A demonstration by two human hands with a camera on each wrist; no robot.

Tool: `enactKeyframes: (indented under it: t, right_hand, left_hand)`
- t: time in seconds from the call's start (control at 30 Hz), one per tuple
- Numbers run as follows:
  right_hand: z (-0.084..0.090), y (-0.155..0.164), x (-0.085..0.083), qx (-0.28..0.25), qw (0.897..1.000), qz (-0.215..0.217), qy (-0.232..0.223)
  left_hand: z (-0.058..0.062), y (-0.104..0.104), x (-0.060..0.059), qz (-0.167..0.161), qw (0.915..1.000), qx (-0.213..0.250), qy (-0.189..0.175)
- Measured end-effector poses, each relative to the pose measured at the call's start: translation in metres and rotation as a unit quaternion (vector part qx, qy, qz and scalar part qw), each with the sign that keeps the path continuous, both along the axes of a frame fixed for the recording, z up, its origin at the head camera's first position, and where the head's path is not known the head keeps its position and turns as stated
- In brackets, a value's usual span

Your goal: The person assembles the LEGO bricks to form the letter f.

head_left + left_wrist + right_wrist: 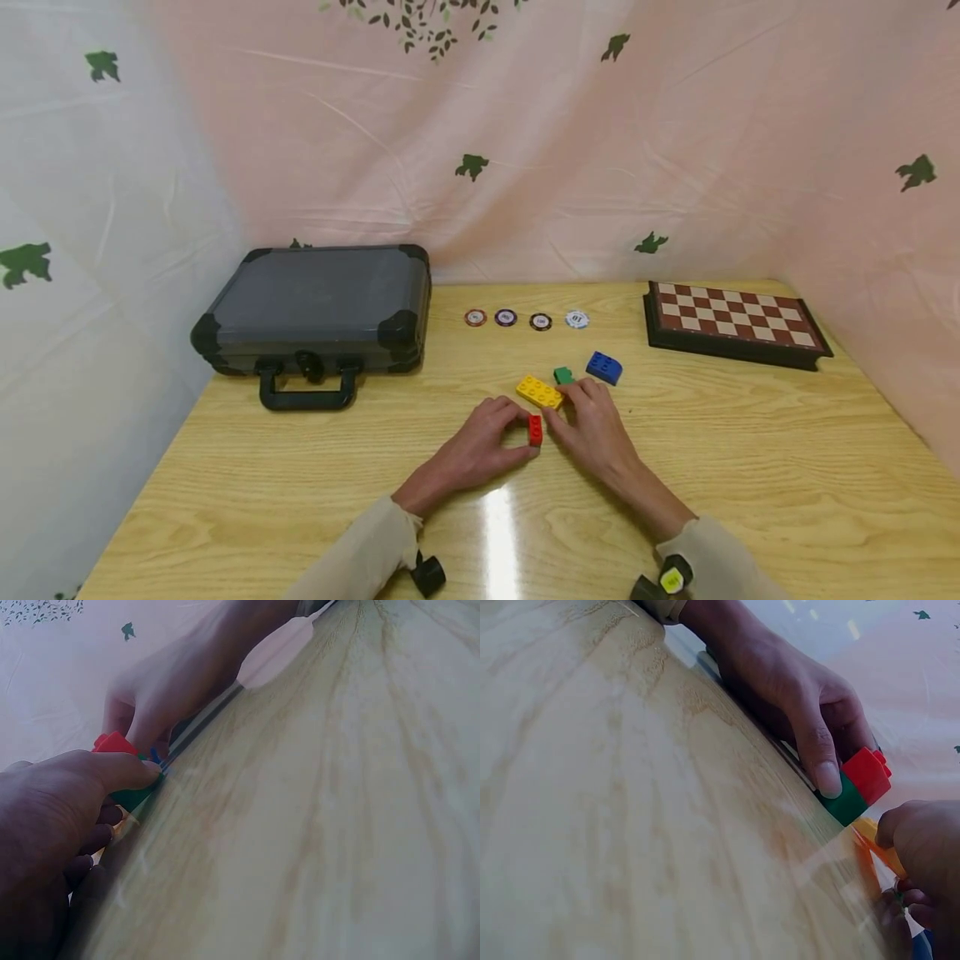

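My left hand (483,443) holds a red toy brick (535,430) stacked on a green brick (845,804); in the right wrist view the thumb lies against the green one. The right hand (597,427) pinches the right end of a yellow eight-stud brick (538,392) between thumb and fingers. Just beyond its fingertips sits another green brick (564,376), partly covered by the hand. A blue brick (603,367) lies behind the right hand. In the left wrist view, the red brick (115,743) shows above my left thumb, with the right hand (176,682) close behind.
A grey hard case (322,300) with black corners and a handle stands at the back left. Several poker chips, among them a white one (577,319), lie in a row at the back. A folded chessboard box (735,321) sits at the back right. Patterned cloth (525,125) hangs around the table.
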State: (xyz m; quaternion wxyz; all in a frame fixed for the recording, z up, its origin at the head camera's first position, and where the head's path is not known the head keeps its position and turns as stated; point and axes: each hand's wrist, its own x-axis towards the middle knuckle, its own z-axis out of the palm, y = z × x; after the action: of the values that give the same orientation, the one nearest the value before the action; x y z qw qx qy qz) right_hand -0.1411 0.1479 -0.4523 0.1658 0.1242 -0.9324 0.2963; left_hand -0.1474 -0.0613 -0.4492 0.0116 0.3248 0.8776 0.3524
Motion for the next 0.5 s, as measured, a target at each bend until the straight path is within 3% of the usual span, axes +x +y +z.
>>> enactKeyframes:
  t: [0.5]
  right_hand:
    - [0.006, 0.012, 0.006, -0.039, 0.997, -0.004, -0.061]
  left_hand:
    - [-0.002, -0.001, -0.001, -0.001, 0.9999, 0.002, -0.015]
